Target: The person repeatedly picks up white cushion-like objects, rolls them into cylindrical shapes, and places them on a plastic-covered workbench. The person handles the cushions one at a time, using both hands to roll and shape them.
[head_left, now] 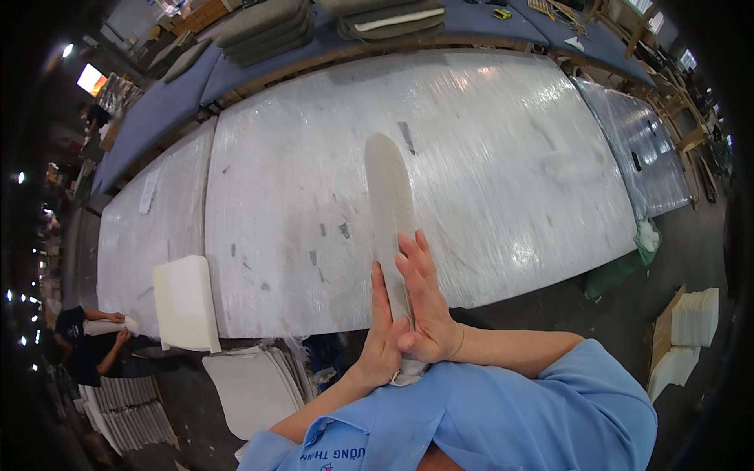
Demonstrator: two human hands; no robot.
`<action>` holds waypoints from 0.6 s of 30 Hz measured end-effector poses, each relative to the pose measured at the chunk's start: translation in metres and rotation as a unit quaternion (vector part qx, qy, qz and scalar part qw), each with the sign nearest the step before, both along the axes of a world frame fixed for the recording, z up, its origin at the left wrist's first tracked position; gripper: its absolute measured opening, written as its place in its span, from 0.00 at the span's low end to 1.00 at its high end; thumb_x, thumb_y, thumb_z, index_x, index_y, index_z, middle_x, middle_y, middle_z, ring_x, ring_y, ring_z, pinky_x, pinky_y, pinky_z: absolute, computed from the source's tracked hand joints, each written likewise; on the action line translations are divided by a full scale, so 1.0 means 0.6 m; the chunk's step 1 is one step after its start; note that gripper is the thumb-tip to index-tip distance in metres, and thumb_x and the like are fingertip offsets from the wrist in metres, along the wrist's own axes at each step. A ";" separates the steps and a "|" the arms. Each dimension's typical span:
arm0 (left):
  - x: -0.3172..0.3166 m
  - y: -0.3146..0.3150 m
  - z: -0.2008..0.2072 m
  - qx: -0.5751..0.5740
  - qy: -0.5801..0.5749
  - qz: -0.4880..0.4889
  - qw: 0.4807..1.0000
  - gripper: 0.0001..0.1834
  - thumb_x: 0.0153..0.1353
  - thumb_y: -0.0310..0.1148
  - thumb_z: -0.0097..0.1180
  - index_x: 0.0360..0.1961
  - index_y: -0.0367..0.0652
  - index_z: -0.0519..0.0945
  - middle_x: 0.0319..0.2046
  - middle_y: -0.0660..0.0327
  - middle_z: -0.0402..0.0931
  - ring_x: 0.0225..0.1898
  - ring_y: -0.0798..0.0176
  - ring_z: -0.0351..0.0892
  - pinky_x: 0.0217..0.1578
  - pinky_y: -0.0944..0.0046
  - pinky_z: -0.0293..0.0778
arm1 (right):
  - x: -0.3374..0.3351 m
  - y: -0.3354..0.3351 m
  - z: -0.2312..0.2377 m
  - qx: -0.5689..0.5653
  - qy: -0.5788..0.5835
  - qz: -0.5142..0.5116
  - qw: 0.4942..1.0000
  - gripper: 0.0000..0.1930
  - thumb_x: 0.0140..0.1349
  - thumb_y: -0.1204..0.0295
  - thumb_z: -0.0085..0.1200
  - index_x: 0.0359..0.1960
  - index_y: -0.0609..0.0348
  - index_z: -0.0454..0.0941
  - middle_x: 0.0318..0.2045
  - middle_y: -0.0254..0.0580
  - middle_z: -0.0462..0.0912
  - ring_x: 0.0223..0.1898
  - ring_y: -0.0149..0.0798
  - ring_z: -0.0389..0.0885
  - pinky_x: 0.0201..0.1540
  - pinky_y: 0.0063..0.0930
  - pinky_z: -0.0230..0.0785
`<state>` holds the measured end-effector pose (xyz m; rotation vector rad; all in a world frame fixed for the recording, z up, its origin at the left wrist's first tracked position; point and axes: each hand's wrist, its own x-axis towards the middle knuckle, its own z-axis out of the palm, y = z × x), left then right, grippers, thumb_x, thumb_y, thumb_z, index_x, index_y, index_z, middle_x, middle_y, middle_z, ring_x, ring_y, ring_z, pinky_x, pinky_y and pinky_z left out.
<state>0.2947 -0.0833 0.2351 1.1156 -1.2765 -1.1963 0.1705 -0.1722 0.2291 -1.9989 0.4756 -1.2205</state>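
A long, narrow beige cushion (390,184) with a rounded far end lies over the wrapped table, its near end close to my blue shirt. My left hand (382,334) lies along its left side, fingers straight and pointing away from me. On the opposite side, my right hand (426,302) presses with its palm, fingers stretched and a little apart. Between the two palms the cushion is squeezed narrow, and the thumbs cross near its lower end. Whitish fabric (410,371) shows below the wrists. The hands partly hide the cushion's near half.
Clear plastic film covers the large table (298,157). A cream seat pad (185,302) lies at its left edge, above stacked pale pads (255,388). At far left a person (82,337) handles a pale piece. Grey-green cushions (267,31) are stacked on the blue bench (487,23) behind.
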 end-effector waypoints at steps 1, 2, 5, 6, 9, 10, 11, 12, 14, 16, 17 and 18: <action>0.001 0.006 0.002 -0.015 -0.002 -0.011 1.000 0.45 0.81 0.45 0.36 0.79 0.33 0.23 0.82 0.42 0.21 0.84 0.45 0.25 0.80 0.51 0.36 | -0.003 0.007 0.000 -0.008 -0.009 -0.002 1.000 0.50 0.72 0.34 0.41 0.81 0.61 0.49 0.82 0.60 0.45 0.82 0.68 0.35 0.80 0.63 0.30; 0.000 0.009 0.003 -0.010 0.017 -0.011 1.000 0.45 0.80 0.42 0.38 0.80 0.32 0.24 0.82 0.40 0.23 0.84 0.44 0.26 0.80 0.50 0.38 | -0.004 0.011 -0.001 0.009 -0.018 -0.011 1.000 0.49 0.73 0.35 0.41 0.81 0.62 0.49 0.81 0.60 0.46 0.82 0.67 0.36 0.80 0.62 0.30; 0.007 0.003 0.011 0.029 -0.034 -0.009 0.999 0.48 0.77 0.38 0.45 0.80 0.31 0.26 0.81 0.37 0.28 0.83 0.42 0.31 0.79 0.50 0.39 | -0.004 0.009 0.003 0.055 -0.042 -0.031 0.997 0.47 0.74 0.38 0.43 0.81 0.62 0.50 0.81 0.58 0.48 0.82 0.65 0.37 0.81 0.59 0.31; 0.007 0.002 0.017 0.041 -0.047 -0.006 0.998 0.49 0.75 0.37 0.47 0.80 0.30 0.27 0.81 0.35 0.30 0.83 0.42 0.34 0.79 0.51 0.40 | -0.003 0.006 0.005 0.072 -0.050 -0.032 0.996 0.46 0.75 0.40 0.43 0.81 0.63 0.50 0.81 0.58 0.48 0.82 0.64 0.37 0.81 0.58 0.31; 0.011 0.008 0.034 0.071 -0.083 0.003 0.994 0.53 0.71 0.35 0.52 0.80 0.31 0.28 0.80 0.35 0.38 0.82 0.43 0.41 0.78 0.53 0.44 | -0.003 -0.005 0.002 0.081 -0.047 -0.020 0.995 0.42 0.76 0.44 0.44 0.80 0.63 0.52 0.80 0.56 0.51 0.82 0.61 0.41 0.81 0.54 0.35; 0.013 0.012 0.038 0.078 -0.090 0.002 0.993 0.53 0.70 0.34 0.53 0.80 0.32 0.28 0.80 0.36 0.40 0.82 0.45 0.44 0.78 0.54 0.46 | -0.004 -0.012 -0.002 0.078 -0.042 -0.013 0.996 0.41 0.77 0.46 0.45 0.80 0.63 0.52 0.80 0.56 0.53 0.82 0.60 0.44 0.81 0.52 0.37; 0.016 0.017 0.043 0.086 -0.097 0.004 0.992 0.54 0.69 0.34 0.54 0.81 0.33 0.28 0.80 0.38 0.43 0.81 0.47 0.46 0.77 0.56 0.47 | -0.001 -0.025 -0.008 0.112 -0.060 -0.020 0.992 0.39 0.77 0.48 0.45 0.79 0.64 0.54 0.79 0.56 0.55 0.81 0.58 0.47 0.80 0.51 0.40; 0.024 0.024 0.051 0.107 -0.107 0.009 0.988 0.55 0.68 0.34 0.55 0.81 0.33 0.29 0.80 0.38 0.44 0.81 0.47 0.46 0.77 0.56 0.47 | 0.006 -0.043 -0.014 0.148 -0.078 -0.023 0.986 0.37 0.78 0.51 0.45 0.78 0.64 0.56 0.78 0.56 0.57 0.80 0.57 0.51 0.80 0.49 0.42; 0.047 0.044 0.071 0.154 -0.128 0.019 0.979 0.57 0.66 0.35 0.59 0.81 0.32 0.31 0.80 0.40 0.44 0.81 0.48 0.47 0.77 0.55 0.47 | 0.028 -0.103 -0.047 0.203 -0.098 -0.063 0.972 0.33 0.78 0.54 0.45 0.76 0.64 0.61 0.76 0.55 0.62 0.77 0.53 0.58 0.78 0.44 0.48; 0.072 0.075 0.069 0.140 -0.142 0.003 0.980 0.58 0.64 0.35 0.61 0.81 0.33 0.32 0.80 0.40 0.45 0.81 0.48 0.47 0.77 0.55 0.48 | 0.052 -0.194 -0.107 0.250 -0.081 -0.155 0.952 0.30 0.79 0.56 0.45 0.74 0.64 0.65 0.74 0.53 0.65 0.76 0.50 0.61 0.77 0.39 0.51; 0.082 0.092 0.066 0.129 -0.143 -0.014 0.981 0.58 0.64 0.35 0.62 0.82 0.33 0.33 0.80 0.40 0.45 0.81 0.48 0.48 0.77 0.55 0.48 | 0.047 -0.241 -0.142 0.274 -0.061 -0.215 0.935 0.29 0.80 0.56 0.45 0.73 0.64 0.66 0.74 0.52 0.66 0.76 0.49 0.61 0.77 0.38 0.51; 0.087 0.098 0.061 0.129 -0.117 -0.054 0.983 0.59 0.63 0.35 0.63 0.82 0.33 0.34 0.80 0.40 0.46 0.80 0.48 0.48 0.77 0.54 0.49 | -0.005 -0.306 -0.179 0.324 -0.090 -0.248 0.909 0.31 0.79 0.50 0.44 0.73 0.61 0.68 0.72 0.51 0.69 0.75 0.49 0.63 0.76 0.38 0.53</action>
